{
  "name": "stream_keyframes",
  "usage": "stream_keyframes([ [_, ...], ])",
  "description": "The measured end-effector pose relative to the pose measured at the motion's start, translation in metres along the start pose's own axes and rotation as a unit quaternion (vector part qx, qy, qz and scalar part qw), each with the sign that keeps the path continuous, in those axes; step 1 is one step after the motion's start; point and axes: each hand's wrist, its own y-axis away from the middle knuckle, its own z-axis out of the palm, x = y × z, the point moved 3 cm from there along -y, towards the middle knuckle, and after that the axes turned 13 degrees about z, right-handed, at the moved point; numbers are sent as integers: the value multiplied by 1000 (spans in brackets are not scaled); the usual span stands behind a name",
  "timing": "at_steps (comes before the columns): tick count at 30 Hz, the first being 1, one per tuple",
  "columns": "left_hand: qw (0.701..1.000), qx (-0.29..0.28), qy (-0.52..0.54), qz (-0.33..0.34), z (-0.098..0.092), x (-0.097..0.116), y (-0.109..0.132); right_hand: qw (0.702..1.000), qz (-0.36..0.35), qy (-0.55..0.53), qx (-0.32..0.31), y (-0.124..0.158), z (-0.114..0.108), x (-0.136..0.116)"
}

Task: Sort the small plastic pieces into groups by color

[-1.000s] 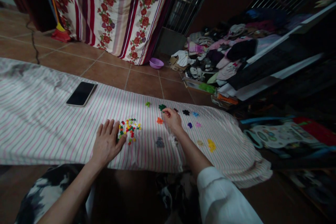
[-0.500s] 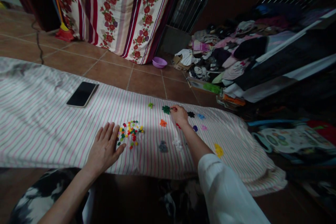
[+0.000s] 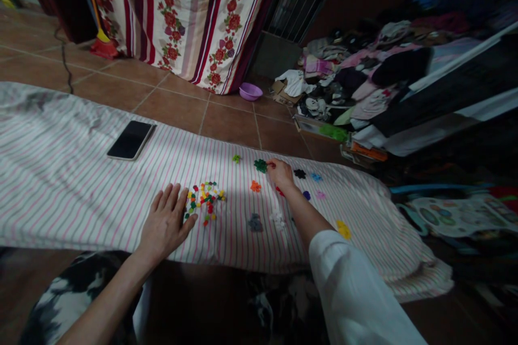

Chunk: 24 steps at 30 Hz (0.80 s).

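My left hand [image 3: 165, 221] lies flat on the striped cloth [image 3: 194, 159], fingers spread, beside a pile of mixed small coloured pieces [image 3: 206, 200]. My right hand [image 3: 279, 172] has its fingers pinched at the right edge of the dark green pile [image 3: 260, 165]; what they hold, if anything, is too small to tell. Around it lie single-colour piles: light green [image 3: 236, 158], orange [image 3: 255, 186], grey [image 3: 254, 222], white [image 3: 278, 220], black [image 3: 300, 173], blue [image 3: 316, 177], pink [image 3: 320, 194] and yellow [image 3: 343, 229]. A red pile [image 3: 279, 191] is partly hidden by my right forearm.
A black phone [image 3: 131, 140] lies on the cloth at the left. Beyond the cloth, a purple basin [image 3: 251, 91] stands on the tiled floor near a floral curtain [image 3: 174, 16]. Heaped clothes [image 3: 348, 75] are at the back right.
The view has shifted slightly, so most things appear a little further right. My right hand remains beside the dark green pile, and my left hand still rests flat.
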Motion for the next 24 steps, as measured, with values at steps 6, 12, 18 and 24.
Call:
stream_keyframes([
  [6, 1000, 1, -20, 9, 0, 0, 0, 1000, 7, -5, -8, 4, -4, -2],
  [12, 999, 9, -32, 16, -2, 1, -1, 999, 23, -22, -12, 4, -5, -3],
  [18, 999, 6, -34, 15, -4, 1, -3, 999, 14, -39, -11, 3, -6, 0],
  [24, 1000, 0, -10, -2, -3, 0, -3, 999, -2, -37, 1, 6, -14, 1],
])
